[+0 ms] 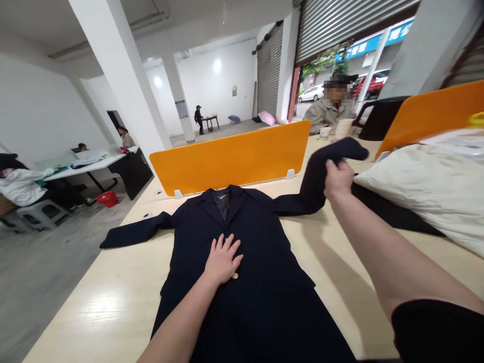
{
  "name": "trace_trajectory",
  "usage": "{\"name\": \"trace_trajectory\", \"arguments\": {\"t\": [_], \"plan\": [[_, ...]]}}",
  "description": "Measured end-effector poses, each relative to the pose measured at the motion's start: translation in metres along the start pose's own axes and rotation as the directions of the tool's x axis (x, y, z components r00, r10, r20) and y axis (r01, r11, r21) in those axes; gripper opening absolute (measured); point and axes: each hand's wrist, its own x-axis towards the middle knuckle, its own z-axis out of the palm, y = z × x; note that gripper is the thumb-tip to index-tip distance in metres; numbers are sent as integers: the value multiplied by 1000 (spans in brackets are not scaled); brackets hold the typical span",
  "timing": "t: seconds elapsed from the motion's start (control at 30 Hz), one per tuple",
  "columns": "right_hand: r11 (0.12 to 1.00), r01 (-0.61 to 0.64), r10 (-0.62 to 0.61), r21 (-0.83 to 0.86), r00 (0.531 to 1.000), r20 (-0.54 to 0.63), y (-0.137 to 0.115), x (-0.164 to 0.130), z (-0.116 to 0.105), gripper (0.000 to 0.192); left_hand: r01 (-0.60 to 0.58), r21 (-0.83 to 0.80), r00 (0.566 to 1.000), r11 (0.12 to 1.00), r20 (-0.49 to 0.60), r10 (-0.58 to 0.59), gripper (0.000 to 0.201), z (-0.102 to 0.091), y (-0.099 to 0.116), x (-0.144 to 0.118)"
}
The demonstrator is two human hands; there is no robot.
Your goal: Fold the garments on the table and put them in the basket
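A dark navy coat (257,242) lies front side up on the pale wooden table (109,282), its collar toward the orange divider. Flat on the coat's chest rests my left hand (224,259), fingers spread, just above a gold button (235,276). My right hand (338,177) is closed around the sleeve (321,171) on the right side and holds it up off the table, the sleeve bent with its cuff end hanging to the right. The other sleeve (132,231) stretches out flat to the left. The coat's lower end runs out of view at the bottom.
An orange divider (230,156) stands along the table's far edge. White cloth (427,181) is heaped at the right, with dark fabric beside it. Beyond sits a person (333,108) near paper cups (343,128). A red bucket (108,198) and stools are on the floor left.
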Motion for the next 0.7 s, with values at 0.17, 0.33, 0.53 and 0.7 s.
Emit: {"name": "trace_trajectory", "arguments": {"t": [0.17, 0.33, 0.53, 0.7], "plan": [[987, 144, -161, 74, 921, 356, -65, -78, 87, 38, 4, -24, 1000, 1000, -2, -4, 51, 1, -1, -2], [958, 269, -267, 100, 706, 656, -70, -145, 120, 31, -4, -66, 1000, 998, -14, 3, 54, 7, -3, -3], [749, 598, 11, -284, 418, 908, -25, -170, 111, 58, 0, -110, 1000, 994, -28, -3, 54, 9, -2, -4], [659, 662, 187, -356, 313, 931, -10, -178, 115, 65, -5, -198, 997, 980, -78, -11, 50, 5, -1, -5]]}}
